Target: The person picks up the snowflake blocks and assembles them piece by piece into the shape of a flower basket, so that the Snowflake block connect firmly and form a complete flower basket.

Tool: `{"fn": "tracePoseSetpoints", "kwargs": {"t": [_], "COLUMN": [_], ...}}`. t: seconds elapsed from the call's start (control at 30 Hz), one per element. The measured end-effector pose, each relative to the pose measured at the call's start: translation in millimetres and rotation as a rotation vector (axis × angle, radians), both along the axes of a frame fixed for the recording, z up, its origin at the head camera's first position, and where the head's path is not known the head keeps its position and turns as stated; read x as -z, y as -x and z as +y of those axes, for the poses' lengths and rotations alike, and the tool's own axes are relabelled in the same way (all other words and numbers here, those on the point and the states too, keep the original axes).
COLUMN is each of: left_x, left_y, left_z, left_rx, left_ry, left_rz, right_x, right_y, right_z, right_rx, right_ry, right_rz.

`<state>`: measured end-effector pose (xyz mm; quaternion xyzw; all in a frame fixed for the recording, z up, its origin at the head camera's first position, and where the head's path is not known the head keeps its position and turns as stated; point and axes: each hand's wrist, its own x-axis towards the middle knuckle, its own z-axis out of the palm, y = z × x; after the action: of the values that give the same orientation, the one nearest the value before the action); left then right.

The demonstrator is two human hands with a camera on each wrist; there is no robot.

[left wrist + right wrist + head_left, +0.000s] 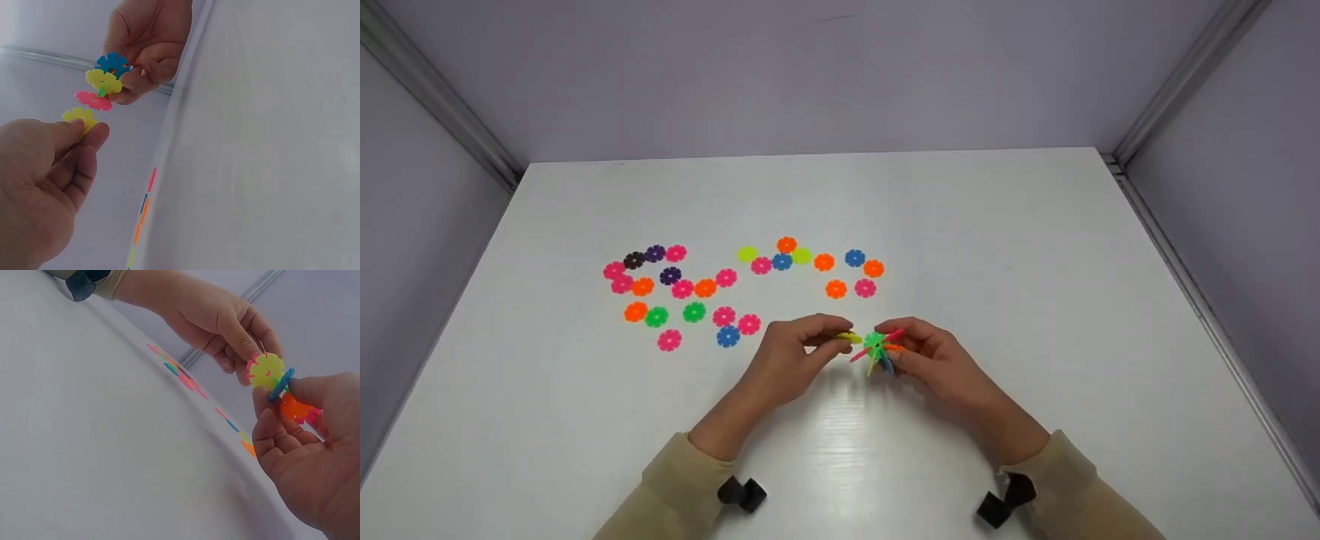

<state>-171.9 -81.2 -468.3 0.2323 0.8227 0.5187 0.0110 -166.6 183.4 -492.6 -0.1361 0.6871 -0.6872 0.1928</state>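
Observation:
My left hand (791,352) pinches a yellow notched plastic disc (80,117) between thumb and fingers. Close to its right, my right hand (934,356) holds a small cluster of interlocked discs. At the cluster's centre sits a green disc (874,345), seen face-on in the head view. Pink, orange, yellow and blue discs stand out around it like spokes. In the left wrist view, a blue disc (112,64), another yellow disc (103,82) and a pink disc (94,100) of the cluster show just above the pinched one. An orange disc (295,406) shows under the right fingers.
Many loose flower-shaped discs lie on the white table (1072,300), left of and beyond the hands. Among them are a green disc (694,312), a black disc (634,260) and a blue disc (855,258). Pale walls enclose the table at the back and sides.

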Motion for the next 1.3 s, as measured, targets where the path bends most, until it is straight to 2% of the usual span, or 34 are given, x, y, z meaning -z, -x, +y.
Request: {"fn": "tracePoseSetpoints", "kwargs": {"t": [0.37, 0.67, 0.97, 1.2, 1.3], "left_x": [6.4, 8.0, 9.1, 9.1, 11.5], "left_y": [-3.3, -1.7, -1.0, -1.4, -1.5], "left_z": [-1.4, -2.0, -2.0, 1.2, 2.8], "left_rx": [0.029, 0.062, 0.112, 0.149, 0.141], "left_ry": [-0.009, -0.015, -0.022, -0.031, -0.024], "left_rz": [-0.001, 0.092, 0.169, 0.211, 0.219], "right_x": [-1.3, -1.7, -0.8, -2.5, -2.5], "right_y": [-1.1, -0.6, 1.5, 1.3, 1.3], "right_z": [-0.7, -0.4, 0.5, 1.9, 2.3], "right_rx": [-0.019, -0.032, -0.106, -0.119, -0.112], "right_ry": [-0.028, 0.014, 0.044, 0.037, 0.027], "right_rz": [0.023, 0.05, 0.101, 0.089, 0.074]}}
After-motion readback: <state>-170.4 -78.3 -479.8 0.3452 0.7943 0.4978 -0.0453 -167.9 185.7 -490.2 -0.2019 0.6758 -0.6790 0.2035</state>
